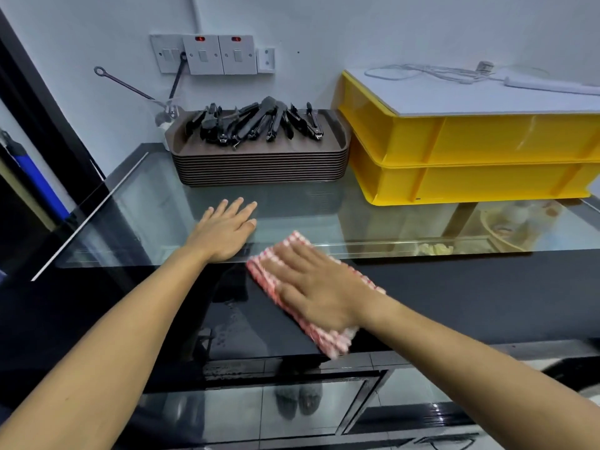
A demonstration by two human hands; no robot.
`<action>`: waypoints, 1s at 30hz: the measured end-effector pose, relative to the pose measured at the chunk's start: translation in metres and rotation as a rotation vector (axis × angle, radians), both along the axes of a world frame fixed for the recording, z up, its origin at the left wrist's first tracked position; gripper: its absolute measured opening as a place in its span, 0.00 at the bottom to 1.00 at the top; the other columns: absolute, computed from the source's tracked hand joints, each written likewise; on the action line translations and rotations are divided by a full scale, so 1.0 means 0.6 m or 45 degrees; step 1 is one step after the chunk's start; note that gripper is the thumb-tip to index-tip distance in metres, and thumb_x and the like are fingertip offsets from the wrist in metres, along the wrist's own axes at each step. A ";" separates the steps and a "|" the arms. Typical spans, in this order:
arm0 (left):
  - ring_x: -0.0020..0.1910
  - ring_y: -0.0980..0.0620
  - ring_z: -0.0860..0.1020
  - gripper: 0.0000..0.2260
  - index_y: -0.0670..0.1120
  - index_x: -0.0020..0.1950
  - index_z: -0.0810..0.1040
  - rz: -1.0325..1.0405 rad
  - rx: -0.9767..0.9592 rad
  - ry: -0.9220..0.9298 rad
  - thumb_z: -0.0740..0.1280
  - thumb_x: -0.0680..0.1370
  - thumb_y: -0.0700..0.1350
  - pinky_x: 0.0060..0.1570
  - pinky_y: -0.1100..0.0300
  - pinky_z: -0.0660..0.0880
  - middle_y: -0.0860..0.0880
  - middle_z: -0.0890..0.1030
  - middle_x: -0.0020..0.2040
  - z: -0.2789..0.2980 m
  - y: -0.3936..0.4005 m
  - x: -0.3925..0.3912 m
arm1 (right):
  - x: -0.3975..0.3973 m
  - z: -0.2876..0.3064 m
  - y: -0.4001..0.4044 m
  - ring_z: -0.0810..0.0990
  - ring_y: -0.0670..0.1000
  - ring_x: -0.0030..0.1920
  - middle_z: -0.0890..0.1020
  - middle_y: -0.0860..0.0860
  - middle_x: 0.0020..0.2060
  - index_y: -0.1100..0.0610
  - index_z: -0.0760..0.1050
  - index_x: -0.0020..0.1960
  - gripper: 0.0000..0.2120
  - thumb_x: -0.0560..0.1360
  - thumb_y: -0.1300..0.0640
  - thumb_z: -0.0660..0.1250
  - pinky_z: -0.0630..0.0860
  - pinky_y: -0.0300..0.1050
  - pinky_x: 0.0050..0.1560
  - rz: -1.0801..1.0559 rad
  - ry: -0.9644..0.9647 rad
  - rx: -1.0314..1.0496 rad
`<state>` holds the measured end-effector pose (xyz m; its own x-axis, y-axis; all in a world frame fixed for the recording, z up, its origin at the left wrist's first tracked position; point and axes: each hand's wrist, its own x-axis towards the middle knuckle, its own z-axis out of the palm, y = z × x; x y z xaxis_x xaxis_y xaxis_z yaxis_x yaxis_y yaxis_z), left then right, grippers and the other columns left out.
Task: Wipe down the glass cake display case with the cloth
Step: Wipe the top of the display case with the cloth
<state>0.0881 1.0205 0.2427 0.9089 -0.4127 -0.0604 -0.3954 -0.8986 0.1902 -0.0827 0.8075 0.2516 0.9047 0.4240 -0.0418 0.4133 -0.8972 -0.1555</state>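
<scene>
Flat on the glass top of the display case (156, 203), the left hand (224, 233) rests palm down with its fingers spread, holding nothing. Just beside it, toward the case's near edge, the right hand (316, 289) presses palm down on a red-and-white checked cloth (328, 341), fingers extended and laid over the fabric rather than curled round it. The cloth lies across the line where the clear glass meets the black front band (470, 300) of the case, and both it and the hand are blurred.

Along the far edge, against the wall, stands a stack of brown trays (259, 168) with a heap of black tongs (256, 123) in the topmost one. To its right sit two stacked yellow crates (470, 157), covered by a white board (438, 95) that carries a white cable (422, 73) and a power strip (552, 86). On the wall above the trays is a row of white switches (212, 55), two showing red lights. No brand, label or writing is readable anywhere. Through the glass at the right, pale shapes show inside the case, too dim to identify.
</scene>
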 end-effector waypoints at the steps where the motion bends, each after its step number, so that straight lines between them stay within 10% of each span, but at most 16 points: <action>1: 0.85 0.48 0.42 0.25 0.62 0.85 0.46 0.004 -0.007 0.003 0.44 0.87 0.60 0.82 0.46 0.40 0.54 0.44 0.86 0.000 0.001 0.000 | -0.031 0.004 -0.010 0.32 0.47 0.82 0.38 0.45 0.83 0.40 0.41 0.84 0.28 0.85 0.38 0.39 0.31 0.46 0.81 0.074 0.015 0.035; 6: 0.85 0.50 0.41 0.25 0.62 0.85 0.45 0.021 -0.016 0.011 0.44 0.87 0.60 0.82 0.48 0.39 0.56 0.43 0.85 0.002 -0.002 -0.003 | -0.007 0.018 -0.130 0.31 0.43 0.80 0.40 0.45 0.84 0.41 0.41 0.84 0.36 0.77 0.34 0.31 0.25 0.36 0.75 -0.143 -0.004 -0.047; 11: 0.85 0.50 0.42 0.24 0.64 0.84 0.47 -0.011 -0.022 0.036 0.45 0.87 0.58 0.82 0.47 0.39 0.56 0.45 0.86 0.008 -0.003 0.018 | 0.139 0.003 -0.105 0.39 0.54 0.84 0.45 0.53 0.85 0.45 0.44 0.85 0.28 0.87 0.42 0.41 0.37 0.52 0.83 -0.382 0.018 0.005; 19: 0.85 0.50 0.44 0.24 0.62 0.84 0.49 -0.005 -0.042 0.022 0.46 0.88 0.58 0.82 0.49 0.40 0.53 0.46 0.86 0.010 -0.002 0.054 | -0.019 0.007 -0.030 0.31 0.48 0.82 0.38 0.45 0.83 0.40 0.40 0.84 0.31 0.82 0.35 0.34 0.29 0.46 0.80 0.198 0.034 0.066; 24: 0.85 0.52 0.42 0.25 0.60 0.85 0.48 0.017 -0.047 -0.006 0.47 0.87 0.59 0.82 0.50 0.40 0.55 0.45 0.86 0.006 -0.005 0.052 | 0.058 0.017 -0.155 0.29 0.44 0.79 0.40 0.47 0.84 0.41 0.39 0.84 0.28 0.85 0.38 0.38 0.24 0.37 0.75 -0.144 -0.004 -0.060; 30: 0.85 0.53 0.44 0.25 0.61 0.85 0.51 0.040 -0.117 0.001 0.48 0.87 0.59 0.82 0.51 0.40 0.56 0.48 0.85 0.006 -0.004 0.053 | 0.221 0.010 -0.102 0.42 0.58 0.84 0.46 0.55 0.85 0.47 0.46 0.86 0.29 0.86 0.44 0.43 0.39 0.56 0.83 -0.484 0.028 0.046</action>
